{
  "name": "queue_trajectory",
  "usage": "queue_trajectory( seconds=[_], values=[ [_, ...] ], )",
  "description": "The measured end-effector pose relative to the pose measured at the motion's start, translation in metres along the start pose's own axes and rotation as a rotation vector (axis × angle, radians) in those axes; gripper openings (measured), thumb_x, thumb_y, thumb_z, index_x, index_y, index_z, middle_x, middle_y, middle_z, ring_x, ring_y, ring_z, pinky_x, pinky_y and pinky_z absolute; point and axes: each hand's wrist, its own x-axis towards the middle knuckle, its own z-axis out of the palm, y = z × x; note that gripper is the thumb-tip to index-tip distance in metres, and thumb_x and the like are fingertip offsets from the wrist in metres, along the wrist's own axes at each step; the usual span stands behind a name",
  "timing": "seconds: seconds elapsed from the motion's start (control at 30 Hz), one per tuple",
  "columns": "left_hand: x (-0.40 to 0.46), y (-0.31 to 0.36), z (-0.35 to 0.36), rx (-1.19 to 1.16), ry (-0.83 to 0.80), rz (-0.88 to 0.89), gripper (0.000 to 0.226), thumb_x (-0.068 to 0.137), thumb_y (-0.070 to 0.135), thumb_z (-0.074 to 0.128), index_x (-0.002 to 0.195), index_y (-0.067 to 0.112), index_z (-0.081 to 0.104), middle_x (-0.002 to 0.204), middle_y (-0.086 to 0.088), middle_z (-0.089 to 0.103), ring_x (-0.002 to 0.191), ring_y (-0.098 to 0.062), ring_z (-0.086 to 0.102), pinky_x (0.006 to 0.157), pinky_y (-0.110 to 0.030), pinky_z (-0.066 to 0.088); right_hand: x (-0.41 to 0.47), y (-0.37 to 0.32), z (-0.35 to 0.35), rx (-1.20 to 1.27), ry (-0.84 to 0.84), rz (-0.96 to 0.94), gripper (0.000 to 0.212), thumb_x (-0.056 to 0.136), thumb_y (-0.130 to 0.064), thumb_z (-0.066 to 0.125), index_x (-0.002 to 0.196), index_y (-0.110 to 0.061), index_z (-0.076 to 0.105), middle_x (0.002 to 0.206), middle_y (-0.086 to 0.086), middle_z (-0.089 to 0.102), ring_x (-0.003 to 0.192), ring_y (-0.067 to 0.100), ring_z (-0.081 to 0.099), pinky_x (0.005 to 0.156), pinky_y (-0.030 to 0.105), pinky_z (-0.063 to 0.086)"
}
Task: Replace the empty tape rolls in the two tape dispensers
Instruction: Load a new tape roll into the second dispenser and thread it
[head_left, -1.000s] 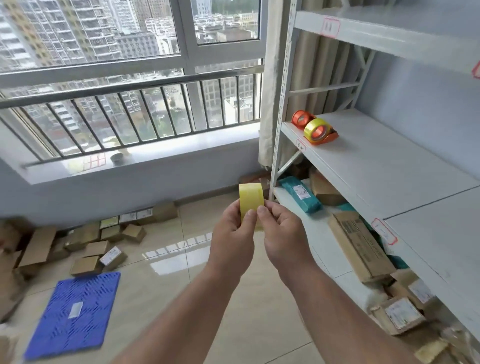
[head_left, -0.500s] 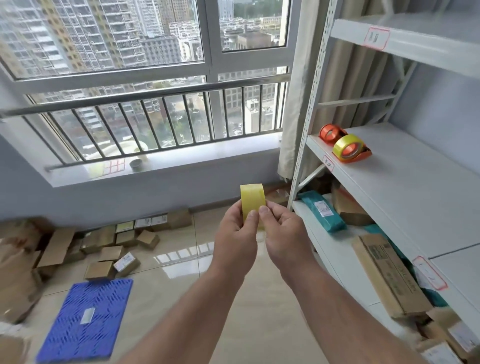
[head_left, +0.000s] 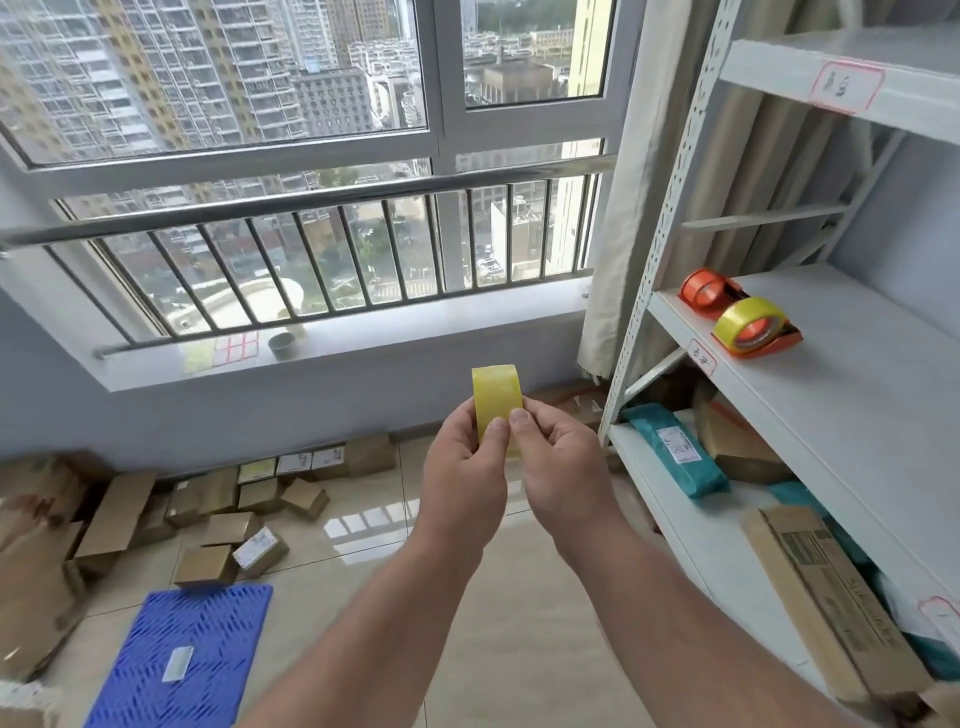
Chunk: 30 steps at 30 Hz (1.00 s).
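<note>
Windowed room; yellow tape roll (head_left: 496, 402), seemingly glossy, pinched by both hands.

Over the last second the view has swung toward 3 o'clock and drawn nearer the shelf (head_left: 852, 395): the two orange tape dispensers (head_left: 748, 322) now sit lower and nearer at 2 o'clock, and the blue mat (head_left: 182, 660) has shifted toward 7 o'clock.

I have both forearms raised toward twelve o'clock, left hand (head_left: 464, 470) and right hand (head_left: 563, 467) pinching together, thumbs touching.
</note>
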Motion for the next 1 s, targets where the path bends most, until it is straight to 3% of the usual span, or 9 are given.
queue_trajectory(
  seconds=[0.1,0.2,0.3,0.47,0.57,0.67,0.77,0.83,1.0],
  values=[
    [0.03,0.002,-0.022,0.013,-0.007,0.011,0.025,0.107,0.005,0.055,0.122,0.012,0.073,0.116,-0.011,0.079,0.105,-0.017,0.074,0.09,-0.02,0.056,0.022,-0.001,0.028,0.015,0.015,0.001,0.027,0.108,-0.022,0.054,0.117,-0.024,0.08,0.102,-0.013,0.082,0.102,0.005,0.074,0.097,0.031,0.058],
    [0.058,0.002,-0.037,0.022,-0.016,0.014,0.025,0.107,0.006,0.054,0.121,0.013,0.074,0.115,-0.012,0.079,0.114,-0.028,0.071,0.097,-0.03,0.056,0.045,-0.001,0.048,0.012,0.021,-0.006,0.028,0.108,-0.024,0.054,0.118,-0.025,0.079,0.104,-0.012,0.082,0.104,0.008,0.074,0.1,0.038,0.058],
    [0.085,0.002,-0.042,0.022,-0.026,0.001,0.025,0.107,0.006,0.054,0.121,0.013,0.073,0.115,-0.013,0.079,0.115,-0.03,0.071,0.099,-0.035,0.056,0.069,0.0,0.06,0.012,0.043,0.006,0.027,0.107,-0.026,0.055,0.115,-0.029,0.08,0.104,-0.015,0.081,0.105,0.004,0.073,0.101,0.035,0.057],
    [0.132,0.004,-0.035,0.045,-0.05,-0.016,0.025,0.107,0.008,0.054,0.121,0.016,0.074,0.114,-0.007,0.08,0.113,-0.023,0.072,0.092,-0.023,0.056,0.114,-0.002,0.062,0.029,0.034,0.004,0.033,0.108,-0.021,0.054,0.097,-0.039,0.08,0.098,-0.012,0.082,0.1,0.009,0.075,0.095,0.034,0.059],
    [0.159,0.005,-0.022,0.052,-0.059,-0.03,0.025,0.107,0.008,0.055,0.121,0.017,0.074,0.114,-0.007,0.08,0.113,-0.024,0.072,0.095,-0.027,0.057,0.143,-0.001,0.056,0.028,0.053,-0.002,0.037,0.107,-0.022,0.054,0.091,-0.043,0.079,0.096,-0.012,0.082,0.099,0.012,0.075,0.094,0.035,0.06],
    [0.187,0.005,-0.011,0.06,-0.065,-0.038,0.025,0.107,0.009,0.056,0.123,0.016,0.073,0.116,-0.008,0.08,0.115,-0.025,0.072,0.1,-0.032,0.056,0.169,-0.001,0.05,0.038,0.069,0.001,0.035,0.108,-0.023,0.054,0.093,-0.042,0.079,0.096,-0.015,0.082,0.097,0.007,0.075,0.092,0.031,0.059],
    [0.212,0.004,-0.004,0.065,-0.08,-0.061,0.025,0.107,0.011,0.056,0.126,0.018,0.072,0.116,-0.005,0.08,0.115,-0.022,0.072,0.102,-0.034,0.056,0.196,0.0,0.05,0.037,0.079,0.03,0.028,0.108,-0.024,0.055,0.107,-0.034,0.081,0.098,-0.016,0.082,0.099,0.004,0.075,0.095,0.032,0.059],
    [0.228,0.005,-0.006,0.066,-0.083,-0.074,0.025,0.107,0.012,0.056,0.123,0.02,0.073,0.114,-0.003,0.08,0.112,-0.019,0.073,0.097,-0.029,0.057,0.213,0.003,0.055,0.032,0.096,0.04,0.027,0.107,-0.025,0.055,0.114,-0.03,0.081,0.099,-0.015,0.082,0.101,0.006,0.075,0.099,0.037,0.059],
    [0.282,0.006,-0.023,0.071,-0.112,-0.097,0.024,0.106,0.01,0.056,0.12,0.018,0.074,0.11,-0.005,0.08,0.092,-0.004,0.073,0.079,-0.015,0.056,0.259,0.007,0.084,0.019,0.121,0.067,0.026,0.107,-0.026,0.056,0.107,-0.036,0.08,0.098,-0.013,0.082,0.1,0.009,0.075,0.099,0.043,0.059]
  ],
)
